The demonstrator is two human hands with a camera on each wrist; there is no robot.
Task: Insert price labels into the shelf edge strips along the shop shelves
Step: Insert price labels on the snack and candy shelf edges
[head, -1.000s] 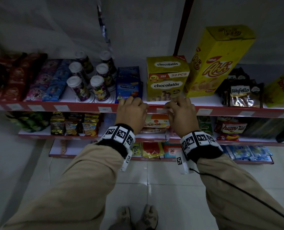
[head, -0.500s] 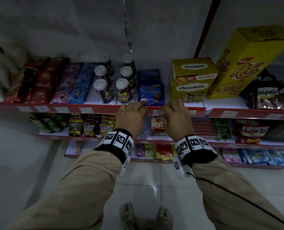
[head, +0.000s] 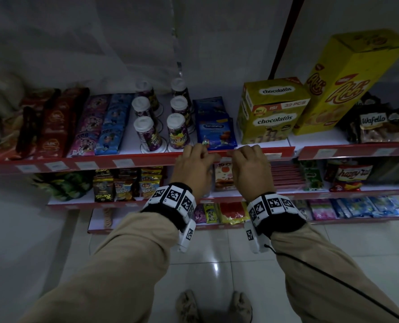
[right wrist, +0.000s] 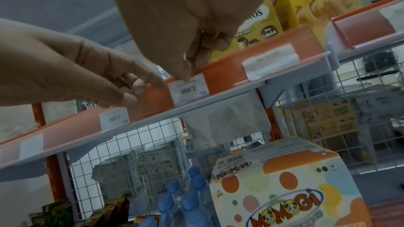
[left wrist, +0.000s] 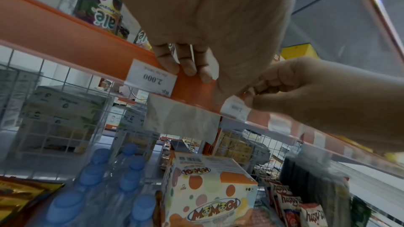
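The red shelf edge strip runs along the front of the upper shelf. My left hand lies over its top edge, fingertips pressed flat on the strip's face, just right of a fitted "Rp. 2.000" label. My right hand is close beside it with curled fingers. Its thumb and fingers pinch the top edge of a white price label, which sits in the strip below the blue biscuit pack. The same label shows under the right hand in the left wrist view.
More labels sit in the strip to the left and right. Cups, a chocolatos box and a tall yellow box stand just behind the edge. A Momogi box and blue-capped bottles fill the shelf below.
Both hands have stayed on the strip and slid a little left along it, from under the chocolatos box towards the blue pack. The head view has swung left with them.
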